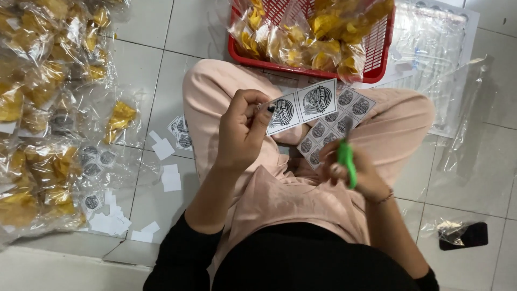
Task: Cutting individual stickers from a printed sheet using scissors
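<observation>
The left hand (242, 132) pinched a cut strip of two labels (301, 105) clear, at twelve o'clock from the lap; the right hand (355, 170) gripped green scissors (346, 160) over the label sheet (336, 124), apparently ready for cutting.

Black long sleeves (183, 253), pink trousers (398, 116), thin bracelet (383, 198) on rt wrist, dark-painted nails.

The label strip (301, 106) is white with round black emblems, as is the sheet (336, 126) beneath. The scissors (346, 160) are bright green. The trousers (301, 178) are pale pink, the basket (377, 59) red, the chips (323, 27) golden yellow in clear bags, the floor (156, 64) light grey tile.
</observation>
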